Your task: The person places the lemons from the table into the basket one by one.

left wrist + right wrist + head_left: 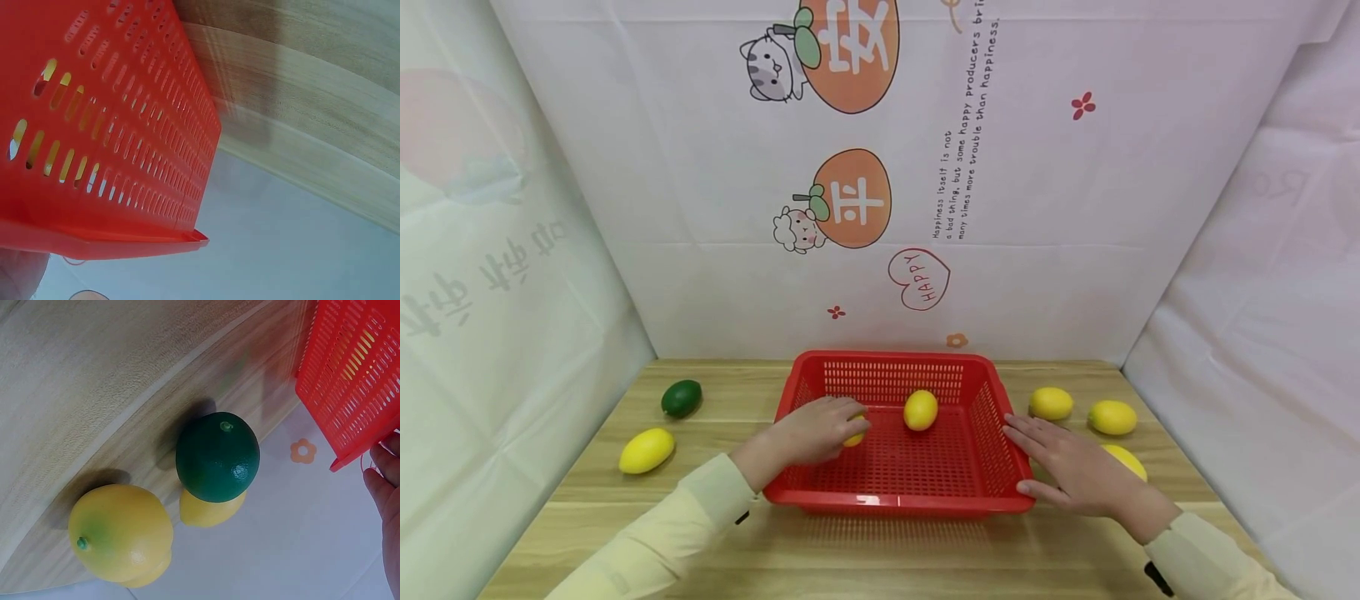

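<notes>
A red slotted plastic basket (898, 502) stands on the wooden table in front of me. Inside it, on the left, my left hand (816, 431) has its fingers curled over a yellow lemon (854, 438), mostly hidden by them. Another lemon (921, 410) lies in the basket toward the back. My right hand (1067, 462) rests with fairly straight fingers against the basket's right rim, thumb at the near corner. The left wrist view shows the basket wall (144, 119) with yellow behind its slots. Under the right wrist, a green lime (217, 459) sits among lemons.
Left of the basket are a dark green lime (681, 398) and a lemon (647, 451). To the right lie a lemon (1051, 403) near the basket, a lemon (1112, 417) farther out and a partly covered lemon (1126, 460). A printed white cloth (1037, 208) hangs behind the table.
</notes>
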`<state>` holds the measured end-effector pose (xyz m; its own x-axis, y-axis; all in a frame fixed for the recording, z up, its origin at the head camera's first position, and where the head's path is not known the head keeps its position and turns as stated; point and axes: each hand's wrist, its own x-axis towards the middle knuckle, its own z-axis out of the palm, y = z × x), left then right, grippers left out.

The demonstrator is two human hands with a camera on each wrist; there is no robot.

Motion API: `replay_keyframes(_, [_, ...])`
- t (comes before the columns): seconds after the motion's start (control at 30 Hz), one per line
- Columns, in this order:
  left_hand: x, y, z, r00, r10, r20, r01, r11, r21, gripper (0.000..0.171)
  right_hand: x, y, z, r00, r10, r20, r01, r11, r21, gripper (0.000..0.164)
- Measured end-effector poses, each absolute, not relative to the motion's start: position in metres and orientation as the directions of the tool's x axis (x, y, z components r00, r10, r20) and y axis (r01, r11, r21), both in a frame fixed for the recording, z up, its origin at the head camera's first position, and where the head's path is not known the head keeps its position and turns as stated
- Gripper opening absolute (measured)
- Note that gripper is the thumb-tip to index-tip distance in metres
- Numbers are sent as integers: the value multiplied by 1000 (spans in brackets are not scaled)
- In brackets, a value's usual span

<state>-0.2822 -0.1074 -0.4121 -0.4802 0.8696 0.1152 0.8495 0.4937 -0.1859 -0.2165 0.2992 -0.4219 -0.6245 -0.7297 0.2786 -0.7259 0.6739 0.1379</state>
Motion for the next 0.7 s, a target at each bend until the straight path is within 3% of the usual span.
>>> replay_keyframes(0.7, [-282,-110,-411,-469,870,152,852,491,-181,44,-217,299,-424,-617,-733,287,-733,668,130,68])
